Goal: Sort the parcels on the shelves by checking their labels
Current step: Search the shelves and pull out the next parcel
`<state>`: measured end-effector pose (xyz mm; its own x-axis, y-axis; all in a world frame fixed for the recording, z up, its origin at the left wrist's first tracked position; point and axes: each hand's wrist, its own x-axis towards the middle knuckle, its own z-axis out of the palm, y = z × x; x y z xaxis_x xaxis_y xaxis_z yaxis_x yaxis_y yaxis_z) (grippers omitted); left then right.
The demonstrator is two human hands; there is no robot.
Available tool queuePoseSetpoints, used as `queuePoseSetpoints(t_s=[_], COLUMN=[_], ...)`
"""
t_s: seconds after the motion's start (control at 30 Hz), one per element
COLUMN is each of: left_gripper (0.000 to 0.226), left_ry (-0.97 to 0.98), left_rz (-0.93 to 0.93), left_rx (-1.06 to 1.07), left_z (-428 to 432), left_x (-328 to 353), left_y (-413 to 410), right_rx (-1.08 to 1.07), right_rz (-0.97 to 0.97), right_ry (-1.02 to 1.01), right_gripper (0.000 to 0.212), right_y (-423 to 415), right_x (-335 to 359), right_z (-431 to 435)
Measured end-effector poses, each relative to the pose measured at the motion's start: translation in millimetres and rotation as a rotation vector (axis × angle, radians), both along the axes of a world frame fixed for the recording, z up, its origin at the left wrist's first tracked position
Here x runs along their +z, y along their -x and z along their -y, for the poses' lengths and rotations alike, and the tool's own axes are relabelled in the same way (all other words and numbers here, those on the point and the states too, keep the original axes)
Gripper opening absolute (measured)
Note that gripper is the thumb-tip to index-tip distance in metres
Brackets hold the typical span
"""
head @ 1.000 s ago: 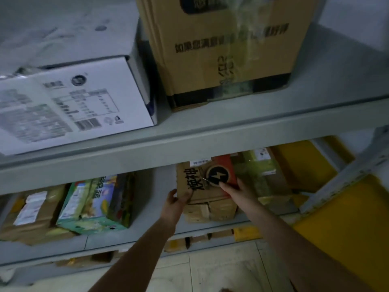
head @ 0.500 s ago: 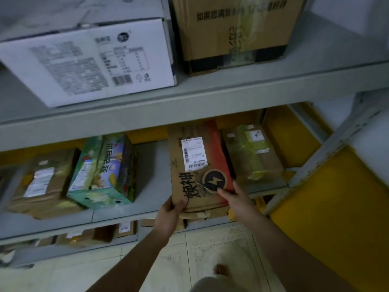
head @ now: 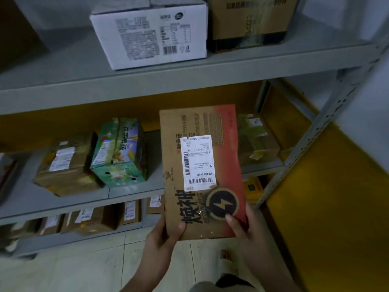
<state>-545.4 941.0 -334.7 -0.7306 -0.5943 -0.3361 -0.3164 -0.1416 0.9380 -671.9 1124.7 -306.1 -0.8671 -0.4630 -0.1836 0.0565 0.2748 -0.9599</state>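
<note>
I hold a flat brown and red parcel (head: 174, 144) with a lightning-bolt logo in front of the middle shelf (head: 134, 192). Its top face is turned towards me, and a white shipping label (head: 199, 163) with barcodes shows on it. My left hand (head: 163, 239) grips the parcel's lower left corner, thumb on top. My right hand (head: 245, 230) grips the lower right corner, thumb by the logo.
On the middle shelf lie a taped brown box (head: 67, 167), a green printed carton (head: 119, 152) and a brown parcel with green tape (head: 257, 140). A white box (head: 149, 32) and a brown carton (head: 250, 20) stand on the upper shelf. Several small labelled boxes fill the bottom shelf. A grey perforated upright (head: 311, 140) stands at right.
The brown and red parcel has come off the middle shelf and now is lifted towards me, with both hands still on its near corners. My view has dropped and shifted left.
</note>
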Motion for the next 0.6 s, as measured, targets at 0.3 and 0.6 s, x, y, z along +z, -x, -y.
queuePoseSetpoints(t_s=[0.3,0.6], left_gripper=[0.031,0.032], left_ry=[0.063,0.089], left_rz=[-0.016,-0.031], left_rx=[-0.053,-0.059], left_z=[0.8,-3.5], left_x=[3.2,-6.8], left_y=[-18.4,-7.6], right_rx=[-0.100,-0.201], right_rz=[0.001,-0.034], right_ry=[0.095,0.131], right_gripper=[0.055,0.051], right_y=[-25.8,-17.3], right_x=[-16.9,-35.5], right_z=[0.6,1.6])
